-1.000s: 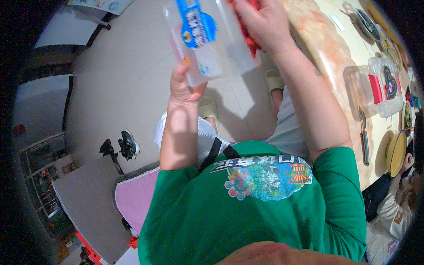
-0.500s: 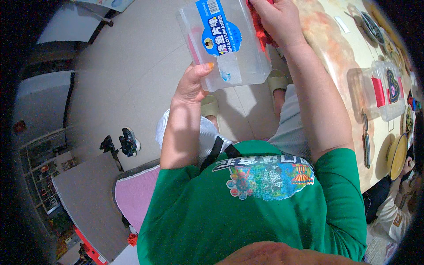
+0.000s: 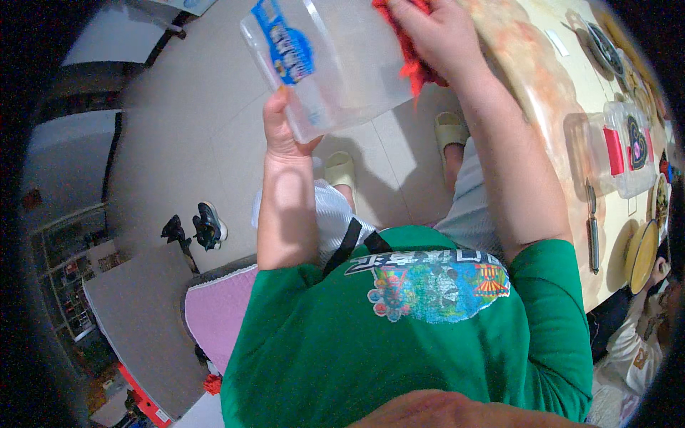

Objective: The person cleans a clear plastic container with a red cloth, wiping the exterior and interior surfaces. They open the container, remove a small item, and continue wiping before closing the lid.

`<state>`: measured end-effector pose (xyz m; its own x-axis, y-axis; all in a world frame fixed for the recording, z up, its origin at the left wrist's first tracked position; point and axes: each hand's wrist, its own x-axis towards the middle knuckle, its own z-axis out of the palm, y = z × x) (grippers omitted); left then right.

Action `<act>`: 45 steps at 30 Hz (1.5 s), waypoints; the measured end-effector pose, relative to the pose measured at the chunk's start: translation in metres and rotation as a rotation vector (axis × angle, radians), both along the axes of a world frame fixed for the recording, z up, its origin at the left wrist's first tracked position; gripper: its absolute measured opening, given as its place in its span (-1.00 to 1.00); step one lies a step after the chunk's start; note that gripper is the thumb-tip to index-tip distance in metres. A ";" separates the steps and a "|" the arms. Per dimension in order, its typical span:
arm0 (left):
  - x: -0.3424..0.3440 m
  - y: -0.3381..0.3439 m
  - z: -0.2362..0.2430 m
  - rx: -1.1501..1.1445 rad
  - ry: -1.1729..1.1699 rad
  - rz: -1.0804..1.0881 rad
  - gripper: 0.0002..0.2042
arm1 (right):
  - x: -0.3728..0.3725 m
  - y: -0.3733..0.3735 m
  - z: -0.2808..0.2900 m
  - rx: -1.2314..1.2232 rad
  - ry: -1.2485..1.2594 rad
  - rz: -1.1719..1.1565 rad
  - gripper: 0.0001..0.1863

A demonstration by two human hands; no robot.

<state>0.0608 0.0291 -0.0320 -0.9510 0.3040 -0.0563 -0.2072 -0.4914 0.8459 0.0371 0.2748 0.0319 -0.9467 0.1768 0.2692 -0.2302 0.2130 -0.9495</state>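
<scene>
- Between both hands, a clear plastic container (image 3: 335,64) with a blue label is held tilted above the floor.
- The left hand (image 3: 282,132) grips its lower corner.
- The right hand (image 3: 439,36) clenches a red cloth (image 3: 414,60) against its side.
- Right of the right hand, a table (image 3: 549,107) carries another clear container (image 3: 624,146).

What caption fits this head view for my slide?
Left hand holds a clear plastic container with a blue label while right hand presses a red cloth against it.

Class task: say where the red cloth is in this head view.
The red cloth is at the top centre, gripped in the right hand and pressed against the clear plastic container that the left hand holds up.
</scene>
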 end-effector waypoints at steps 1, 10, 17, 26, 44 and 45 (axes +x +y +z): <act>0.001 0.001 0.002 0.080 0.004 -0.004 -0.24 | -0.004 0.006 0.004 -0.127 -0.040 -0.021 -0.71; -0.006 0.004 0.003 0.224 0.013 -0.006 -0.21 | -0.006 0.015 0.009 -0.499 0.231 -0.038 -0.66; 0.003 0.008 0.004 -0.075 -0.009 -0.103 -0.24 | 0.017 -0.001 0.014 0.134 0.299 0.002 -0.70; 0.003 0.036 0.019 -0.438 0.194 0.092 0.02 | -0.013 0.009 -0.003 -0.098 0.168 -0.143 -0.75; -0.006 0.028 -0.012 -1.198 0.549 0.312 0.09 | -0.003 -0.020 -0.014 0.270 0.116 -0.160 -0.76; 0.000 0.032 -0.004 -1.320 0.607 0.359 0.09 | -0.008 -0.011 -0.012 0.126 -0.005 -0.166 -0.76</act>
<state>0.0612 0.0606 -0.0355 -0.9407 0.1015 0.3238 0.2921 0.7280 0.6202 0.0291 0.2642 0.0201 -0.9088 0.2955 0.2945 -0.1775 0.3650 -0.9139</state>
